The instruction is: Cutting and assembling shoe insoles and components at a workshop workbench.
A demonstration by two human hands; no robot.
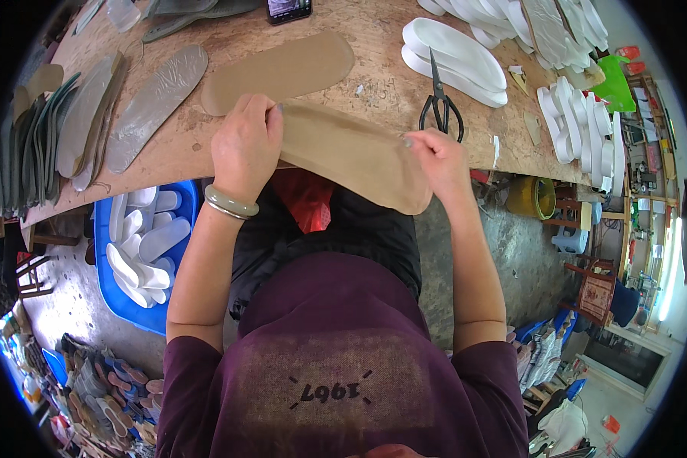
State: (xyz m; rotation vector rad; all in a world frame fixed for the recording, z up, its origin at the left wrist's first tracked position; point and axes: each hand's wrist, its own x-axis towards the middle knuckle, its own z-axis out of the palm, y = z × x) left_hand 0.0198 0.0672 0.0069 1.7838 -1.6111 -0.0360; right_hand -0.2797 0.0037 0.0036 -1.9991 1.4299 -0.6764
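Nearest, a blue plastic tub (107, 294) sits on the floor at the left, below the table edge, filled with white foam insole blanks (141, 244). A red plastic bag (307, 200) shows in the person's lap, just under the hands.

At the near edge of the worn wooden table (183, 145), both hands hold a tan, sole-shaped fabric insole piece (351, 156) that overhangs the edge toward the lap. The left hand (246, 145), with a pale green bangle (230, 204) on its wrist, is curled over the piece's left end, fingertips pressed together on its far edge. The right hand (437, 160) pinches the piece's right part between thumb and fingers.

Just beyond the right hand, black-handled scissors (439, 103) lie on the table, blades pointing away. A second tan insole-shaped piece (278, 70) lies flat just beyond the left hand. Further left, grey-green insole cut-outs (154, 103) lie fanned in a stack. Far right, white foam insoles (454, 57) are piled, with more white soles (580, 126) at the right edge. A dark phone (288, 9) lies at the far edge.
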